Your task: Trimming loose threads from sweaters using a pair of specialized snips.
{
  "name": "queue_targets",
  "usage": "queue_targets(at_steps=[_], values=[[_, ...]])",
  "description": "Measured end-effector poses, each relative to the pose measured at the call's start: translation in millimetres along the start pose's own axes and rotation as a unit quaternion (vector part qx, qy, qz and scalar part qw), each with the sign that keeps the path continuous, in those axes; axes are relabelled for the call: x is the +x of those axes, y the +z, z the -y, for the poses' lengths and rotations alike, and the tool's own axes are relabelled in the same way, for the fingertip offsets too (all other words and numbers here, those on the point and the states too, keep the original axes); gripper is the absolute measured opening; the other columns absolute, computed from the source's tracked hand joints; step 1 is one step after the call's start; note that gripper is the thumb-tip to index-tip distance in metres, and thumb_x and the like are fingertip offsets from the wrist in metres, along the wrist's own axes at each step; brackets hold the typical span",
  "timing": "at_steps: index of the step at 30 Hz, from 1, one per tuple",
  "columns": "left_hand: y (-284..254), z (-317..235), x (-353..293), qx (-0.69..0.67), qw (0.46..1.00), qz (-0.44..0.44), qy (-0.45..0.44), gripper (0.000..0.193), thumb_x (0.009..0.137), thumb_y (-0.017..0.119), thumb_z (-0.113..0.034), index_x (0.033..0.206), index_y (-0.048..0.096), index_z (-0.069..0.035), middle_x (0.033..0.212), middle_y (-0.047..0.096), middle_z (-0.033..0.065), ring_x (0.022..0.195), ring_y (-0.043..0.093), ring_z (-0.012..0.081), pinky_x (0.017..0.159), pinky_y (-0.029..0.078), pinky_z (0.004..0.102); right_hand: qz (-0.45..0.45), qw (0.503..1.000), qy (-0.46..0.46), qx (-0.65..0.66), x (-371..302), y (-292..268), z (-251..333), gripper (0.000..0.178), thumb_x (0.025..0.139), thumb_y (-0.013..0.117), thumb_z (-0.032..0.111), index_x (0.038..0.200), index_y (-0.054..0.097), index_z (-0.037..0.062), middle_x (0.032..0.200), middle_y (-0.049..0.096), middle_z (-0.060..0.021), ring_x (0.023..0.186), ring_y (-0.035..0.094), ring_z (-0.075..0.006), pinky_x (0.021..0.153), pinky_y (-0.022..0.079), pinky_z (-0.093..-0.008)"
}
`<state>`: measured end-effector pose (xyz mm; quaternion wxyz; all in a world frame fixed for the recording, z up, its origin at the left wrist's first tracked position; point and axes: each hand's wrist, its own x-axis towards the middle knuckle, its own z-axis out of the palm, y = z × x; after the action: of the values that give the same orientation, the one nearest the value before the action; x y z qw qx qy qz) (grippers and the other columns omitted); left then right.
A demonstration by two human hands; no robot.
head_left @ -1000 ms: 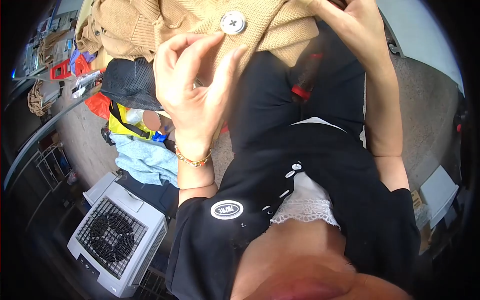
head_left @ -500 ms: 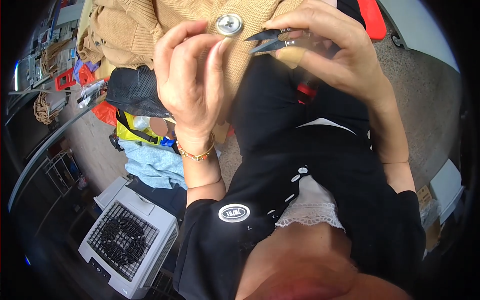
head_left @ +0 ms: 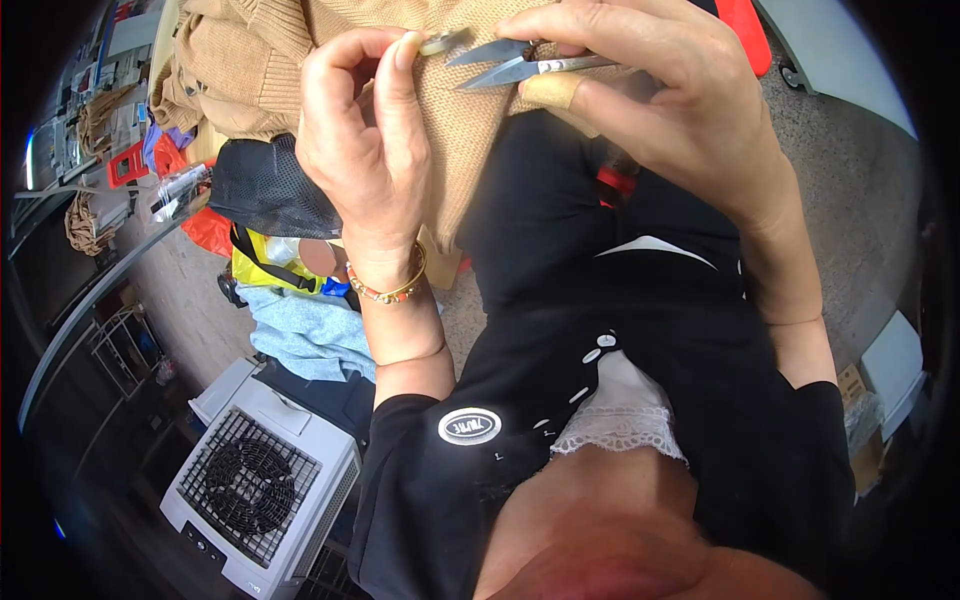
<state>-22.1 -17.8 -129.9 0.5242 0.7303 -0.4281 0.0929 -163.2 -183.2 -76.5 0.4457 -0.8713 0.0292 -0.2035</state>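
Between thumb and forefinger my left hand [head_left: 365, 140] pinches a round button [head_left: 445, 41], now turned edge-on. My right hand [head_left: 665, 95] is closed around a pair of thread snips [head_left: 510, 63]. Their two dark pointed blades are parted and point left, close to the button. Behind both hands lies a tan knitted sweater [head_left: 245, 65], spread over the work surface and my lap. Whether a thread runs from the button to the sweater is too fine to tell. A tan wrapping covers my right thumb.
A black mesh bag [head_left: 270, 190] lies left of my left wrist, above a yellow bag [head_left: 270, 265] and light blue cloth [head_left: 310, 325]. At lower left stands a white air cooler [head_left: 255, 480] with a black grille. A red edge [head_left: 742, 35] shows at top right.
The button has turned from facing up to edge-on, and my left hand has shifted slightly left. The snips have moved left and slightly up, following the button.
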Motion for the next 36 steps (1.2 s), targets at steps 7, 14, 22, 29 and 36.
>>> queue_targets(at_steps=[7,14,22,29,36], values=[[3,-4,1,-0.047,0.999,-0.011,-0.001,0.010,0.093,0.064,-0.004,0.099,0.059,0.001,0.090,0.069,0.0075,0.077,0.065,0.0103,0.070,0.052,0.0230,-0.223,0.922,-0.312,0.043,20,44,-50,0.041,0.080,0.072,0.007,0.121,0.065,0.0095,0.092,0.067,-0.0078,0.080,0.063,-0.0246,0.068,0.053,-0.0318],[0,-6,-2,-0.092,0.996,-0.011,0.001,0.009,0.097,0.058,-0.004,0.102,0.055,0.003,0.108,0.066,0.0195,0.094,0.062,0.0134,0.087,0.050,0.0245,-0.126,0.980,-0.155,0.013,15,33,-24,0.039,0.080,0.071,0.007,0.119,0.066,0.0074,0.090,0.067,-0.0099,0.078,0.063,-0.0262,0.066,0.052,-0.0325],[4,-5,-1,-0.119,0.992,-0.027,0.005,0.011,0.097,0.058,-0.004,0.104,0.053,0.003,0.109,0.065,0.0182,0.093,0.063,0.0139,0.083,0.051,0.0247,-0.207,0.942,-0.258,-0.062,20,37,-27,0.037,0.081,0.070,0.011,0.117,0.065,0.0070,0.080,0.060,-0.0121,0.077,0.061,-0.0288,0.068,0.050,-0.0354],[6,-1,-1,-0.074,0.994,-0.035,0.068,0.013,0.096,0.059,-0.005,0.105,0.053,0.002,0.107,0.065,0.0164,0.084,0.063,0.0126,0.071,0.052,0.0223,-0.054,0.994,-0.056,-0.074,15,7,8,0.034,0.083,0.067,0.013,0.116,0.065,0.0066,0.082,0.061,-0.0148,0.080,0.062,-0.0313,0.071,0.050,-0.0380],[6,-2,-2,-0.039,0.994,-0.025,0.095,0.014,0.095,0.061,-0.005,0.104,0.053,0.002,0.107,0.064,0.0173,0.083,0.063,0.0135,0.069,0.052,0.0226,-0.064,0.993,-0.073,-0.063,14,9,6,0.033,0.082,0.065,0.009,0.115,0.064,0.0062,0.083,0.062,-0.0167,0.081,0.063,-0.0331,0.073,0.050,-0.0394]])
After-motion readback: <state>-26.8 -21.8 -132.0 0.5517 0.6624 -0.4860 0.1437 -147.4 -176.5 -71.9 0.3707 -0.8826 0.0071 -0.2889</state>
